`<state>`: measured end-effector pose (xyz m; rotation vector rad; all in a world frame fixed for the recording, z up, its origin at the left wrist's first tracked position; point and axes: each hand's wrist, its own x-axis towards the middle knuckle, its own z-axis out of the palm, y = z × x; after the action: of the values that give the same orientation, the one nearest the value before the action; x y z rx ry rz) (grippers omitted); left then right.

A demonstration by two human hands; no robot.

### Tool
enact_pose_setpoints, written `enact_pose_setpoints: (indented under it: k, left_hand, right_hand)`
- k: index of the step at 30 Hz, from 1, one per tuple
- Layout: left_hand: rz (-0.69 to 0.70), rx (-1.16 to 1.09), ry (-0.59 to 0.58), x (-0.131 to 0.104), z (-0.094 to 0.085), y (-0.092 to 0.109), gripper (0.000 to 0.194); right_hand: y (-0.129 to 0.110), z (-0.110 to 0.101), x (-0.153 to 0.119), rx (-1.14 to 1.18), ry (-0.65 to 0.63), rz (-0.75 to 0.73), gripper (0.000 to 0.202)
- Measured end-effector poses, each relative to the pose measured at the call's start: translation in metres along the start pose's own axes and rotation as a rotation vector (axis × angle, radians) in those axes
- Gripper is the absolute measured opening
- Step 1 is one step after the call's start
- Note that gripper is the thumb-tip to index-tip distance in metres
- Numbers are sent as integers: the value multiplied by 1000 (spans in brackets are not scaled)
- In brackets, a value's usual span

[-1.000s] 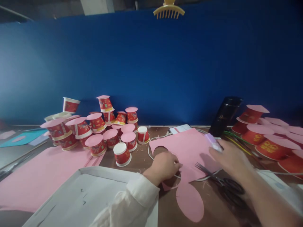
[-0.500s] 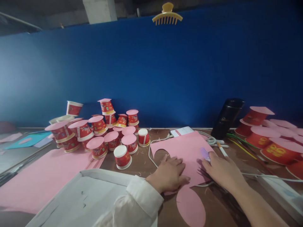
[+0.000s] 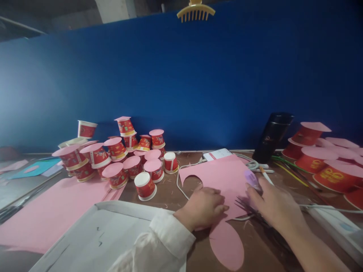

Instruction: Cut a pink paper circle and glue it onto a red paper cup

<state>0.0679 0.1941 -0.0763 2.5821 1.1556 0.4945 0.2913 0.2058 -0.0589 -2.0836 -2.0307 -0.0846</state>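
My left hand (image 3: 202, 207) lies palm down with its fingers out on a pink paper sheet (image 3: 224, 173). A round cutout shows in the sheet's left edge. Just right of it, my right hand (image 3: 275, 204) is closed on a small purple tube-like object (image 3: 252, 179), blurred, its exact kind unclear. Below that hand lie dark scissors (image 3: 245, 206), partly hidden by the hand and wrist. Close to the front edge, a pink paper oval (image 3: 227, 245) rests on the brown table (image 3: 198, 253), near the sheet's lower edge.
Red paper cups (image 3: 146, 187), many topped with pink paper discs, stand stacked at left; more cups (image 3: 340, 175) are at right. A white box lid (image 3: 113, 234) fills the front left. Behind the sheet are a phone (image 3: 217, 155), white cables and a black bottle (image 3: 272, 136).
My right hand has moved slightly right with the purple object, away from the sheet's middle. My left hand stays on the sheet. The view has tilted down a little.
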Motion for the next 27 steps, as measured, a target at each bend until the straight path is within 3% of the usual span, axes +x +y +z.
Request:
enact_pose_setpoints:
  k: [4,8,13,15,17,20,23,25,27]
  left_hand:
    - [-139,-153,349,1,4,-4,31]
    - [-183,-179,591,1,2,-3,40]
    - [-120,-268,551,0,-2,1,63]
    - [-105,-351,490,1,-5,2,59]
    - [-110,-457,427,2,-8,3,41]
    - [-218,-608,431,4,-11,3,24]
    - [-361,-794,477,6,-10,2,25]
    - [-368,-851,498,6,-9,1,27]
    - [-330,-760,531,4,-9,1,28]
  right_hand:
    - [-1,11,-5,259,247,-175,53]
    - [-8,18,-10,352,177,-293,56]
    - [-14,15,-15,348,47,-383,55]
    - [-16,15,-16,371,3,-432,53]
    - [-17,15,-16,441,-17,-425,51]
    - [-20,14,-15,625,-20,-248,50]
    - [-24,12,-14,951,-46,-24,54]
    - [-29,15,-14,1260,-76,80,56]
    - [-34,19,-13,1548,-124,149,52]
